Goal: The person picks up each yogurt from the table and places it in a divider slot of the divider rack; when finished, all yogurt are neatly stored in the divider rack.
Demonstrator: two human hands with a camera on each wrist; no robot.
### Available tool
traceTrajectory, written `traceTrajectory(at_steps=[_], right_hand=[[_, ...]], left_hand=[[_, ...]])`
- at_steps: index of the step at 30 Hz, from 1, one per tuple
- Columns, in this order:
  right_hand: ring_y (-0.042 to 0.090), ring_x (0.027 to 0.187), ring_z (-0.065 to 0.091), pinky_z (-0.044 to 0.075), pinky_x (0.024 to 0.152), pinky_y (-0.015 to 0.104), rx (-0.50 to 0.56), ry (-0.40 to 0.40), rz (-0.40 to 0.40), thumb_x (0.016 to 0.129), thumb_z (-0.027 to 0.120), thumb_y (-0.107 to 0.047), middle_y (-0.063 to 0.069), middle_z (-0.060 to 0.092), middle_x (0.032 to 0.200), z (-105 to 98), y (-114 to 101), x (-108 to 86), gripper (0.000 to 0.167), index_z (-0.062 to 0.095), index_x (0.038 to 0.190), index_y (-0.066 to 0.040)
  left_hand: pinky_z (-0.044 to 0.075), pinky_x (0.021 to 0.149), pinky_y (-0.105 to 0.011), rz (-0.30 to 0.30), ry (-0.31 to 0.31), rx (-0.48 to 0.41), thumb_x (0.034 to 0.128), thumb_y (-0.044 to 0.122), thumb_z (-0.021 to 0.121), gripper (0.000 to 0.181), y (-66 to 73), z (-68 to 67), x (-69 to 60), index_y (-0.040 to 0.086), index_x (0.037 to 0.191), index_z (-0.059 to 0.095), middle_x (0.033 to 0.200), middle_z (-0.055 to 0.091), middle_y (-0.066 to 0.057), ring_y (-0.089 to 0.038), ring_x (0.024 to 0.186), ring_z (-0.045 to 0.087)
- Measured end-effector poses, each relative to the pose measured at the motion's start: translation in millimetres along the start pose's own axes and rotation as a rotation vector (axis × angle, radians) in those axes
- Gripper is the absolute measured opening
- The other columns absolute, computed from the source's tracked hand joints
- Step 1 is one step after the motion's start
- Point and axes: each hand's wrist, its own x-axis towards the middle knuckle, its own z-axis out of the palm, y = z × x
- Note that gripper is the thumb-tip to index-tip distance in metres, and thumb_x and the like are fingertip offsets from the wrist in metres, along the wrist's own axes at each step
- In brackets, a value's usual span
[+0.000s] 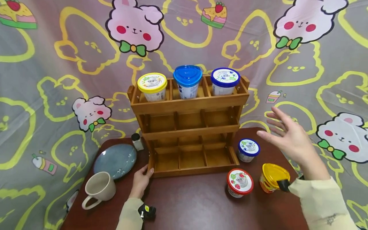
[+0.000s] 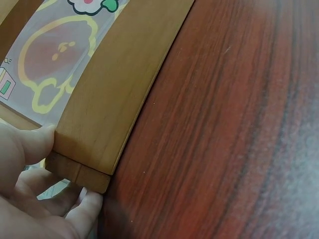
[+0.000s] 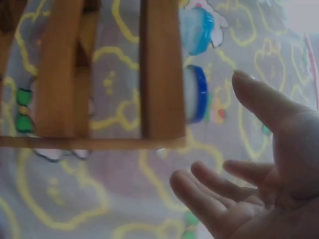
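Observation:
A wooden tiered rack stands on the table, and my left hand grips its lower left corner. The left wrist view shows the thumb and fingers around the end of the wooden side. My right hand is raised in the air right of the rack, fingers spread, holding nothing. In the right wrist view that hand is apart from the rack's edge. The top tier carries a yellow-lidded tub, a tub with a bright blue domed lid and a dark-blue-lidded tub.
Right of the rack are another dark-blue-lidded tub, a red-lidded tub and a yellow-lidded cup, partly behind the right sleeve. At left are a blue-grey plate, a beige mug and a black-capped shaker. Patterned curtain hangs behind.

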Motion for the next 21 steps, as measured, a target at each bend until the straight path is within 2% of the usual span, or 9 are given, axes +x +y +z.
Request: traceTrajectory(at_steps=[2,6,9,10,14,17,21], right_hand=[[0.021,0.124,0.055,0.042,0.083,0.004,0.042,0.043,0.011,0.088,0.077,-0.031,0.014,0.047,0.145,12.4,17.0,-21.6,0.09,0.021,0.159,-0.029],[-0.003,0.111,0.057,0.046,0.084,0.008,0.109,0.145,-0.003,0.087,0.078,-0.014,0.006,0.055,0.136,39.0,51.7,-61.6,0.082,0.033,0.156,-0.019],[-0.006,0.107,0.057,0.048,0.083,0.01,0.121,0.2,0.028,0.085,0.079,-0.009,-0.004,0.057,0.128,59.5,74.5,-88.9,0.077,0.041,0.152,-0.013],[-0.006,0.106,0.058,0.049,0.082,0.011,0.124,0.208,0.049,0.084,0.08,-0.008,-0.004,0.057,0.126,66.4,81.1,-97.7,0.076,0.043,0.15,-0.011],[-0.009,0.098,0.059,0.05,0.076,0.01,0.07,0.19,0.139,0.083,0.082,-0.014,0.011,0.059,0.126,92.7,104.2,-126.8,0.074,0.045,0.146,-0.004],[0.003,0.099,0.063,0.051,0.075,0.011,0.007,0.114,0.196,0.082,0.083,-0.023,0.019,0.058,0.128,107.1,118.2,-140.3,0.078,0.044,0.146,-0.002],[0.035,0.108,0.063,0.056,0.081,0.029,-0.005,-0.03,0.244,0.08,0.084,-0.031,0.023,0.055,0.131,118.1,133.4,-146.0,0.087,0.038,0.148,-0.003]], left_hand=[[0.03,0.111,-0.055,-0.003,0.0,0.003,0.0988,0.021,0.063,0.055,-0.5,0.0,-0.3,-0.006,0.144,0.045,0.145,0.045,-0.027,-0.041,0.135,0.039],[0.03,0.111,-0.054,-0.006,-0.004,0.0,0.099,0.022,0.063,0.056,-1.6,0.1,-1.0,-0.007,0.144,0.044,0.146,0.045,-0.027,-0.04,0.136,0.038],[0.03,0.111,-0.054,-0.011,-0.006,-0.005,0.0986,0.022,0.064,0.057,-2.5,-0.3,-2.2,-0.007,0.144,0.045,0.145,0.045,-0.027,-0.04,0.135,0.039],[0.03,0.111,-0.053,-0.014,-0.007,-0.008,0.0985,0.021,0.064,0.057,-2.5,-0.5,-2.6,-0.007,0.144,0.045,0.144,0.046,-0.027,-0.039,0.135,0.039],[0.029,0.112,-0.053,-0.015,-0.008,-0.016,0.0983,0.02,0.064,0.056,-1.8,-1.1,-3.2,-0.007,0.144,0.045,0.144,0.046,-0.027,-0.039,0.136,0.039],[0.029,0.111,-0.054,-0.018,-0.008,-0.022,0.0984,0.021,0.063,0.056,-0.4,-1.1,-2.6,-0.006,0.144,0.045,0.144,0.046,-0.027,-0.04,0.135,0.039],[0.03,0.111,-0.055,-0.025,-0.006,-0.019,0.0985,0.022,0.063,0.056,0.6,0.6,-2.3,-0.006,0.144,0.045,0.144,0.047,-0.027,-0.04,0.134,0.041]])
